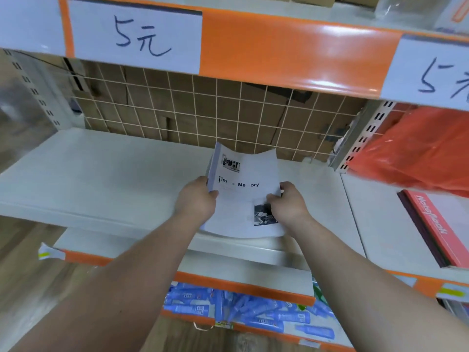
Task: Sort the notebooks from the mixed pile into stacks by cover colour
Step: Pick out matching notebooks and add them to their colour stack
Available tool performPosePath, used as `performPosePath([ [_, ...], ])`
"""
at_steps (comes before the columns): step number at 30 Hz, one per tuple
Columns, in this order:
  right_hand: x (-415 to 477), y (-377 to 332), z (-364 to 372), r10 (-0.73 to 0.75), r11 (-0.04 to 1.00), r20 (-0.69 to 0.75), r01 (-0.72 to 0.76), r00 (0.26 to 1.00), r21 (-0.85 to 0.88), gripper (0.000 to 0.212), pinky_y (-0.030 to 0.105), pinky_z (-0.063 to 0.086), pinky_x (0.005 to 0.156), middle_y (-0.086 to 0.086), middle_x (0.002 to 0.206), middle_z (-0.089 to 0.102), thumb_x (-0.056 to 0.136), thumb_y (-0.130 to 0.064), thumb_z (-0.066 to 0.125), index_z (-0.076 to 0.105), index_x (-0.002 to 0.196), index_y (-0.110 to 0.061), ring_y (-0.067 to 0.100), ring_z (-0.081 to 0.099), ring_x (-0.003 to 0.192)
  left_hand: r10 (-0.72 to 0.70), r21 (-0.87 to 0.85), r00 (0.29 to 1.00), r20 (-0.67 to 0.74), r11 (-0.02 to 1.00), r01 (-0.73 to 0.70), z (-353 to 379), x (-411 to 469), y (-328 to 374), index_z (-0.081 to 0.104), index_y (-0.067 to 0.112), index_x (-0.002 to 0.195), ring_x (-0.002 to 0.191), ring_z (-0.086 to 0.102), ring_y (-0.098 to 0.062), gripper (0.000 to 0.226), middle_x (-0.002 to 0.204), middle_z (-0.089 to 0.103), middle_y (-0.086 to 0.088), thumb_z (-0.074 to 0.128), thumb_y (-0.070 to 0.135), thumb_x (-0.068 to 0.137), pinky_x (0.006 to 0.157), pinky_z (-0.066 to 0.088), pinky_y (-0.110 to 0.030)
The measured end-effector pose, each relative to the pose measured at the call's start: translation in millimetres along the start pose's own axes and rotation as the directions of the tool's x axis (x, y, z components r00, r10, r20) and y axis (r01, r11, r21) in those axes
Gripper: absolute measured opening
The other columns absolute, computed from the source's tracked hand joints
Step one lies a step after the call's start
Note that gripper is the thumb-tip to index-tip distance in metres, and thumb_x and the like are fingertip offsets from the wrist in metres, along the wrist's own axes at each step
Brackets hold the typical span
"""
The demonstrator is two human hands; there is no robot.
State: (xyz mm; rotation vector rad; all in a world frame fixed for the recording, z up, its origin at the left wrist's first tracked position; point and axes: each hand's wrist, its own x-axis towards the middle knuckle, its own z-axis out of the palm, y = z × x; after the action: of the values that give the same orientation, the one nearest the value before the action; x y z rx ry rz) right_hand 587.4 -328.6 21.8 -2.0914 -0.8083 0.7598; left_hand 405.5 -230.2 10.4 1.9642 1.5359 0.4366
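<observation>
1. White notebook, cover bowed, held over the middle of the white shelf; whether it touches the shelf, can't tell. Title broken by glare: "Tim & Me ory".
2. Left hand grips its left edge, thumb on the cover, fingers hidden behind.
3. Right hand pinches the right edge, covering part of the lower cover photo.
4. Red notebook tops a dark stack in the next bay right, partly cut off by the frame.
5. Orange bag behind it, blurred.
6. Blue tubes below, labels unreadable.
</observation>
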Motion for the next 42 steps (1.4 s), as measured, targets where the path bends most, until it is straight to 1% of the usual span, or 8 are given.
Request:
performPosePath([
  [3, 3.7, 0.8, 4.3, 0.003, 1.000, -0.017, -0.004, 1.000, -0.027, 0.028, 0.041, 0.051, 0.089, 0.010, 0.111, 0.064, 0.092, -0.015, 0.054, 0.051, 0.120, -0.011, 0.031, 0.061, 0.102, 0.023, 0.066, 1.000, -0.002, 0.998, -0.023, -0.9, 10.2, -0.2, 0.057, 0.007, 0.118, 0.100, 0.059, -0.036, 0.029, 0.112, 0.063, -0.014, 0.055, 0.027, 0.097, 0.081, 0.050, -0.040],
  [7, 7.4, 3.1, 7.2, -0.009, 0.992, -0.026, 0.006, 1.000, -0.126, 0.029, 0.032, 0.045, 0.081, 0.011, 0.114, 0.062, 0.094, -0.020, 0.056, 0.051, 0.120, -0.008, 0.032, 0.058, 0.105, 0.046, 0.150, 0.999, 0.015, 0.988, -0.048, 0.6, 18.8, -6.6, 0.055, 0.008, 0.120, 0.102, 0.058, -0.037, 0.031, 0.114, 0.061, -0.015, 0.053, 0.030, 0.098, 0.083, 0.050, -0.040],
  [15, 10.8, 12.5, 12.6, -0.041, 0.950, -0.038, 0.027, 0.998, -0.312, 0.033, 0.032, 0.041, 0.078, 0.017, 0.119, 0.057, 0.094, -0.032, 0.058, 0.054, 0.114, -0.005, 0.035, 0.056, 0.103, 0.182, 0.412, 0.983, 0.008, 0.895, -0.169, 4.5, 12.8, -15.8, 0.052, 0.004, 0.120, 0.102, 0.053, -0.035, 0.037, 0.113, 0.053, -0.017, 0.046, 0.036, 0.102, 0.078, 0.048, -0.040],
  [22, 7.2, 10.9, 15.8, -0.042, 0.928, -0.034, 0.027, 0.999, -0.371, 0.040, 0.032, 0.041, 0.090, 0.018, 0.130, 0.046, 0.098, -0.032, 0.054, 0.050, 0.128, -0.006, 0.036, 0.056, 0.109, 0.124, 0.349, 0.991, 0.049, 0.928, -0.133, 2.3, 13.4, -23.7, 0.055, 0.000, 0.113, 0.096, 0.056, -0.039, 0.041, 0.113, 0.049, -0.019, 0.049, 0.038, 0.101, 0.082, 0.050, -0.042],
  [28, 6.3, 12.0, 19.2, -0.040, 0.921, -0.026, 0.027, 0.999, -0.390, 0.033, 0.035, 0.043, 0.086, 0.018, 0.123, 0.047, 0.098, -0.035, 0.052, 0.053, 0.117, -0.007, 0.037, 0.057, 0.100, 0.083, 0.238, 0.995, 0.047, 0.967, -0.092, 1.0, 16.5, -28.5, 0.059, -0.002, 0.110, 0.096, 0.057, -0.040, 0.039, 0.112, 0.051, -0.020, 0.053, 0.035, 0.100, 0.085, 0.049, -0.041],
  [33, 6.5, 14.1, 19.1, -0.030, 0.923, -0.044, 0.011, 0.999, -0.384, 0.032, 0.033, 0.041, 0.080, 0.018, 0.120, 0.050, 0.098, -0.036, 0.054, 0.055, 0.105, -0.005, 0.035, 0.055, 0.095, 0.041, 0.216, 0.998, 0.052, 0.975, -0.052, 1.8, 15.7, -26.8, 0.058, -0.001, 0.110, 0.098, 0.057, -0.040, 0.038, 0.112, 0.052, -0.019, 0.053, 0.035, 0.099, 0.084, 0.048, -0.040],
  [37, 8.2, 13.9, 20.1, -0.033, 0.925, -0.049, 0.012, 0.998, -0.379, 0.026, 0.033, 0.039, 0.077, 0.017, 0.116, 0.052, 0.097, -0.037, 0.054, 0.049, 0.091, -0.012, 0.030, 0.051, 0.088, 0.034, 0.212, 0.998, 0.048, 0.976, -0.043, 1.1, 15.8, -25.2, 0.057, -0.002, 0.109, 0.097, 0.057, -0.039, 0.036, 0.112, 0.052, -0.019, 0.054, 0.033, 0.099, 0.082, 0.046, -0.039],
  [42, 9.5, 15.2, 20.4, -0.031, 0.923, -0.058, 0.006, 0.998, -0.384, 0.027, 0.034, 0.041, 0.079, 0.017, 0.116, 0.051, 0.097, -0.037, 0.054, 0.050, 0.091, -0.011, 0.029, 0.047, 0.081, 0.037, 0.199, 0.998, 0.042, 0.979, -0.045, 1.9, 14.6, -24.7, 0.057, -0.003, 0.111, 0.096, 0.057, -0.039, 0.036, 0.114, 0.052, -0.019, 0.054, 0.032, 0.099, 0.083, 0.046, -0.040],
])
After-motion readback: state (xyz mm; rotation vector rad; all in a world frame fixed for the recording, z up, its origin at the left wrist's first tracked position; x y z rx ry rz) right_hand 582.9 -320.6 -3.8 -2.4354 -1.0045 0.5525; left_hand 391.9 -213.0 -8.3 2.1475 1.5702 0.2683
